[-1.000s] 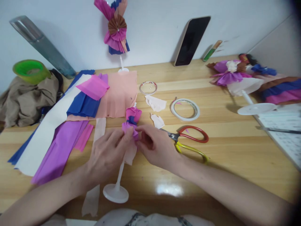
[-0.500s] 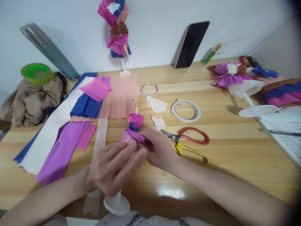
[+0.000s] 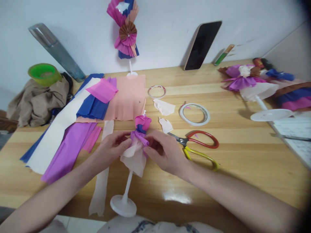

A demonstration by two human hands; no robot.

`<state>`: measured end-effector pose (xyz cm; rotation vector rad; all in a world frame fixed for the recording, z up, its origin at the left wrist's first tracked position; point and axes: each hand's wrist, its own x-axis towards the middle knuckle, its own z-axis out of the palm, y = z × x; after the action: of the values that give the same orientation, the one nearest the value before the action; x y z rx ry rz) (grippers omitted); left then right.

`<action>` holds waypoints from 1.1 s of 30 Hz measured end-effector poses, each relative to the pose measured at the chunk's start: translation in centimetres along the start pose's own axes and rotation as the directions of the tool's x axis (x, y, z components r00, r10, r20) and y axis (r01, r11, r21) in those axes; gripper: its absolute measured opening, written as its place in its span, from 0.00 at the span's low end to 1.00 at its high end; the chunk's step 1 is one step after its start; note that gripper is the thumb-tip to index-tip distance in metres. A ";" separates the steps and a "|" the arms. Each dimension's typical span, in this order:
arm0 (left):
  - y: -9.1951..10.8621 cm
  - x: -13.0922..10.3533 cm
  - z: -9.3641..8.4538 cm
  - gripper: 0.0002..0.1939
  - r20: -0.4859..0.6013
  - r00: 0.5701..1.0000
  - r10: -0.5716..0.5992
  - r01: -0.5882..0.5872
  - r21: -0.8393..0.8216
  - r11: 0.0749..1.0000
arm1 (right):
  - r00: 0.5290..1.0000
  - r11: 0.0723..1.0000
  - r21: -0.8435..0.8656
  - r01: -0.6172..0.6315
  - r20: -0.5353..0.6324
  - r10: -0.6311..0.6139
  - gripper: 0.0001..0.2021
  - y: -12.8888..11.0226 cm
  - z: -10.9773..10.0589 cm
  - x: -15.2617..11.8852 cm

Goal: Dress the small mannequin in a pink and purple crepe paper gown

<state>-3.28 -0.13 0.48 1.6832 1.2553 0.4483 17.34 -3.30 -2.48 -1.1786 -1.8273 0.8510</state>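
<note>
A small paper dress [image 3: 133, 155] stands on a white stand [image 3: 123, 205] with a round base, at the front middle of the table. Its top is magenta, its waistband blue, with a purple layer and a pale, sheer skirt below. My left hand [image 3: 115, 145] pinches the purple layer at the dress's left side, fingertips partly behind it. From the right, my right hand [image 3: 167, 149] has its thumb and fingers closed on the purple paper's other edge. Just beyond that hand lie scissors [image 3: 187, 142] with one red and one yellow handle.
Crepe paper strips [image 3: 58, 142] and a peach sheet [image 3: 130, 97] lie left. Tape rings [image 3: 207, 119], pale scraps [image 3: 164, 107] and a leaning phone [image 3: 203, 46] are beyond my hands. Other paper dresses stand at the back [image 3: 128, 40] and right [image 3: 239, 82].
My left hand has drawn back from in front of the dress to its left side, uncovering the pale skirt and the stand's stem. My right hand stays at the right side.
</note>
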 end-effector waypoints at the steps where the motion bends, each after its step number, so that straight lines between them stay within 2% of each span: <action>1: 0.1 0.0 0.2 0.20 -0.005 1.000 0.002 -0.002 0.024 1.000 | 1.000 1.000 -0.009 -0.022 -0.013 0.022 0.05 0.0 0.0 0.0; 5: 0.2 0.0 1.2 0.23 -0.042 0.999 0.032 -0.026 0.129 0.991 | 0.991 0.993 0.043 -0.109 -0.068 0.112 0.10 0.5 0.1 -0.2; 7: 0.2 0.0 1.6 0.25 -0.056 0.997 0.046 -0.037 0.159 0.987 | 0.990 0.996 0.045 -0.083 -0.109 0.087 0.16 0.8 -0.1 -0.4; 10: 0.3 -0.1 2.3 0.27 -0.069 0.997 0.044 -0.028 0.216 0.976 | 0.988 0.998 -0.036 0.057 -0.143 -0.062 0.21 1.1 -0.4 -0.5; 14: 0.9 -0.2 2.9 0.30 -0.067 0.997 0.046 -0.026 0.270 0.962 | 0.951 0.959 -0.134 0.250 -0.151 -0.269 0.21 1.1 -1.1 -0.3; 16: 1.2 -0.2 3.1 0.30 -0.072 0.996 0.045 -0.022 0.288 0.957 | 0.931 0.939 -0.142 0.313 -0.147 -0.333 0.23 1.0 -1.4 -0.4; 20: 2.0 0.2 3.5 0.31 -0.045 0.997 0.066 -0.049 0.310 0.950 | 0.911 0.893 -0.228 0.389 -0.051 -0.410 0.21 0.9 -1.9 -1.0; 22: 2.1 0.5 3.7 0.32 -0.051 0.993 0.110 -0.088 0.325 0.942 | 0.913 0.880 -0.285 0.379 -0.043 -0.407 0.19 0.9 -1.9 -1.2; 24: 2.1 0.6 3.9 0.32 -0.101 0.982 0.158 -0.110 0.371 0.922 | 0.917 0.890 -0.293 0.350 -0.086 -0.389 0.17 1.1 -2.0 -1.3; 29: 1.3 -0.1 3.9 0.31 -0.191 0.943 0.272 -0.146 0.497 0.855 | 0.947 0.967 -0.113 0.229 -0.205 -0.248 0.11 1.1 -2.2 -0.9; 31: 1.1 -0.5 3.9 0.30 -0.202 0.931 0.304 -0.156 0.533 0.832 | 0.962 0.985 -0.042 0.166 -0.211 -0.171 0.10 1.0 -2.2 -0.7; 33: 1.0 -0.8 4.0 0.25 -0.222 0.920 0.323 -0.145 0.571 0.808 | 0.971 0.990 -0.029 0.141 -0.190 -0.144 0.10 0.9 -2.0 -0.7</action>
<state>-0.13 -2.69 -0.40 2.3486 1.5021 0.5562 19.70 -3.43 -2.51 -1.0844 -1.7389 0.6205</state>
